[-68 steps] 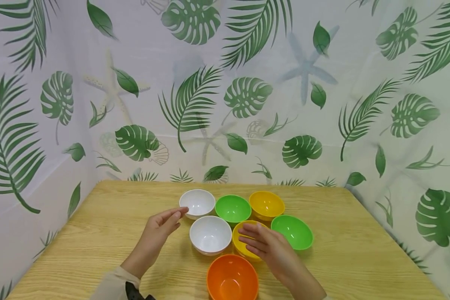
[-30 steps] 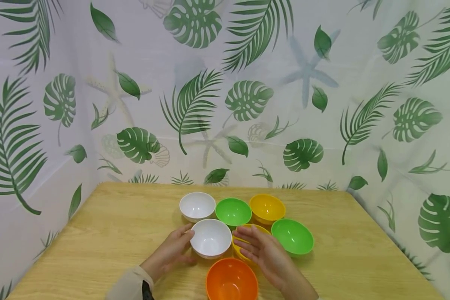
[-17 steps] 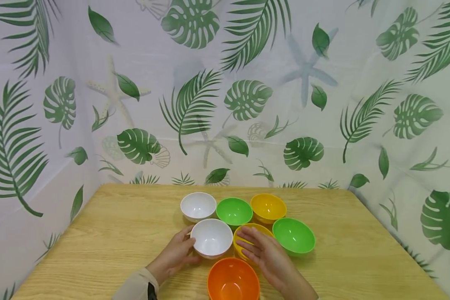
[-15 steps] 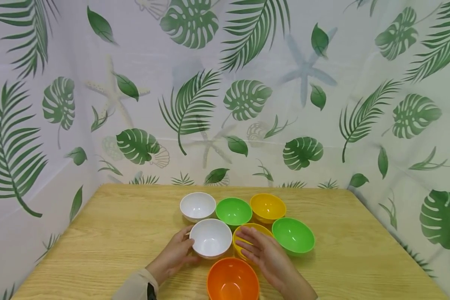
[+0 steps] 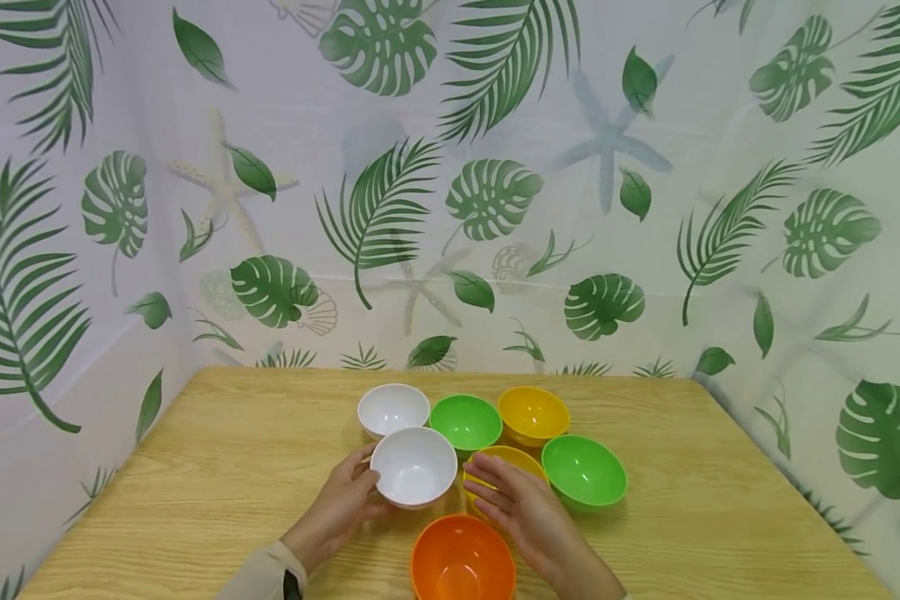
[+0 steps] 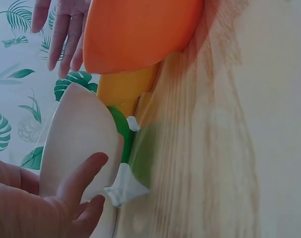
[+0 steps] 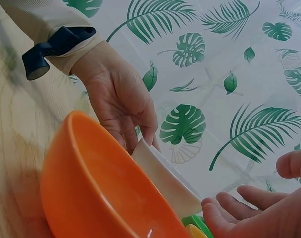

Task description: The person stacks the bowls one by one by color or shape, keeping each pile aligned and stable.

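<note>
My left hand (image 5: 337,504) grips the near white bowl (image 5: 414,468) at its left side, fingers behind the rim. In the left wrist view, that white bowl (image 6: 78,134) appears raised off the tabletop, with the thumb against its outside. It overlaps the far white bowl (image 5: 393,410) in the head view. My right hand (image 5: 532,517) hovers with extended fingers in front of the near yellow bowl (image 5: 521,457), partly hiding it. Nothing is held in it. An orange bowl (image 5: 462,562) stands between the two wrists, nearest to me.
Beyond the hands stand a green bowl (image 5: 465,423) and a yellow bowl (image 5: 534,414). Another green bowl (image 5: 585,472) is to the right, its rim slanted. All are on a wooden table (image 5: 232,450), with a leaf-patterned sheet (image 5: 435,208) behind.
My left hand came down to the near white bowl, took hold of it, and has just shifted it slightly up and left. My right hand has barely moved; the other bowls stay put.
</note>
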Demonstrator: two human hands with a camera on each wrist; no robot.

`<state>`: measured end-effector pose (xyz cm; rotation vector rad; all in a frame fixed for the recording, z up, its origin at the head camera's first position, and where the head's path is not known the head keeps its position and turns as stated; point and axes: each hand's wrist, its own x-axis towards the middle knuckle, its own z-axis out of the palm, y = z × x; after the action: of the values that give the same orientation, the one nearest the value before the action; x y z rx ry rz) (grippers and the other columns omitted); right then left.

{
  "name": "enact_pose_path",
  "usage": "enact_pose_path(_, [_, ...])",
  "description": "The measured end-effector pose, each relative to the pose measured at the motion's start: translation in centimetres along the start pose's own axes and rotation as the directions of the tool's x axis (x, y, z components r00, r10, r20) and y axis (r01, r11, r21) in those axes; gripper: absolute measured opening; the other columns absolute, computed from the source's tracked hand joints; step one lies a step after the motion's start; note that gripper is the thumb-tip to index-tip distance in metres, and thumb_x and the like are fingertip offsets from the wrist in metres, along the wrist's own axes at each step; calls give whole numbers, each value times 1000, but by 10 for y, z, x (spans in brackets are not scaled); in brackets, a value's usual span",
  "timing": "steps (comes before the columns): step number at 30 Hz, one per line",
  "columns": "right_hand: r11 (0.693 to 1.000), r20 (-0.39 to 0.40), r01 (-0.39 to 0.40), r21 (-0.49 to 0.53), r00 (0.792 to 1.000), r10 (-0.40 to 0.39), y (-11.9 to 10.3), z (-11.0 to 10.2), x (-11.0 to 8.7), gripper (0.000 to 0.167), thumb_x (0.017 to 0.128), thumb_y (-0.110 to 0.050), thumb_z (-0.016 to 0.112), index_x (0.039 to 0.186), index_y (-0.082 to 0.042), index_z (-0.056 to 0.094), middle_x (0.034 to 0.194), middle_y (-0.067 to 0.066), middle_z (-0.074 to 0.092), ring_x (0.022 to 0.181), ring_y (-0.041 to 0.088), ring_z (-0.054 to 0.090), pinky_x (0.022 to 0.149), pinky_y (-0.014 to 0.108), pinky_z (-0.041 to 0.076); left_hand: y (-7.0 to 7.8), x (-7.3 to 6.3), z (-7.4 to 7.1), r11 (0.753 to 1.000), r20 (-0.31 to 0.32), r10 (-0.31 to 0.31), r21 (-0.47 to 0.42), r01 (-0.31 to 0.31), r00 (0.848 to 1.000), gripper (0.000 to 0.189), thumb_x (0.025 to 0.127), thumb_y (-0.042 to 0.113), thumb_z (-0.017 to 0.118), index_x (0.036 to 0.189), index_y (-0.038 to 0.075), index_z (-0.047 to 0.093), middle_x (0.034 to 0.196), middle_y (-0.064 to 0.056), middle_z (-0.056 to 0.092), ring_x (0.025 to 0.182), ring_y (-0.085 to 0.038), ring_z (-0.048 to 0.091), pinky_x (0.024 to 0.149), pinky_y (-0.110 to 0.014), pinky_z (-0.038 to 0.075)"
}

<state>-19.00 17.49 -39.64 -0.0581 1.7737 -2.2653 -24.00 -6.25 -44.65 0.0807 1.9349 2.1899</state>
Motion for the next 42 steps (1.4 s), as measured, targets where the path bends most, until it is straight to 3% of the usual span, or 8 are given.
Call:
enact_pose_path(7, [1000, 4, 13, -3, 1000, -13, 3, 4, 1, 61, 101, -34, 45, 144, 8, 33, 144, 19, 44, 131, 31, 45, 108, 36, 39, 2, -3, -2, 1000, -27, 23, -13, -24, 999, 53, 96, 0, 34, 147, -5, 23, 142, -38, 29, 120, -45, 47, 79, -49, 56])
enact_pose_path(13, [1000, 13, 21, -22, 1000, -21, 5, 6, 1, 63, 102, -35, 44, 145, 9, 30, 149, 24, 34, 135, 35, 38, 111, 40, 35, 3, -8, -4, 999, -24, 30, -13, -30, 999, 52, 96, 3, 38, 146, -3, 27, 139, -35, 35, 115, -38, 53, 79, -47, 57])
enact_pose_path(18, [1000, 12, 22, -15, 1000, -22, 6, 7, 0, 63, 103, -33, 42, 146, 10, 26, 151, 26, 29, 137, 38, 33, 113, 44, 30, 9, -13, -1, 999, 29, 37, -41, -35, 999, 52, 96, 4, 39, 147, -2, 27, 139, -33, 34, 112, -34, 53, 82, -48, 56])
enact_pose_path(24, [999, -4, 32, -12, 999, -32, 8, 9, 0, 64, 103, -34, 41, 146, 10, 26, 150, 26, 30, 135, 34, 38, 113, 43, 31, 15, -17, 4, 996, 67, 70, -56, -66, 995, 52, 97, 2, 38, 147, -4, 26, 139, -33, 33, 109, -32, 54, 82, -50, 55])
enact_pose_path(32, [999, -44, 50, -19, 998, -51, 8, 13, 0, 59, 101, -32, 46, 142, 9, 35, 147, 20, 37, 127, 26, 47, 109, 38, 38, 20, -21, 9, 994, 67, 92, -57, -88, 994, 51, 96, 2, 38, 145, -5, 27, 140, -33, 33, 108, -32, 54, 80, -49, 56])
enact_pose_path(39, [998, -47, 60, -32, 997, -62, 5, 17, -1, 62, 102, -36, 44, 145, 6, 32, 151, 20, 31, 134, 34, 38, 112, 43, 33, 31, -27, 15, 995, 63, 97, -32, -95, 993, 46, 99, 2, 37, 143, -6, 30, 140, -31, 32, 110, -36, 54, 80, -48, 57])
enact_pose_path(42, [995, -42, 58, -84, 997, -61, 5, 20, -3, 63, 101, -35, 46, 146, 6, 29, 152, 21, 29, 137, 37, 34, 112, 47, 31, 34, -32, 17, 995, 75, 97, -34, -95, 992, 46, 99, 2, 37, 143, -7, 28, 143, -31, 31, 114, -39, 52, 80, -47, 56])
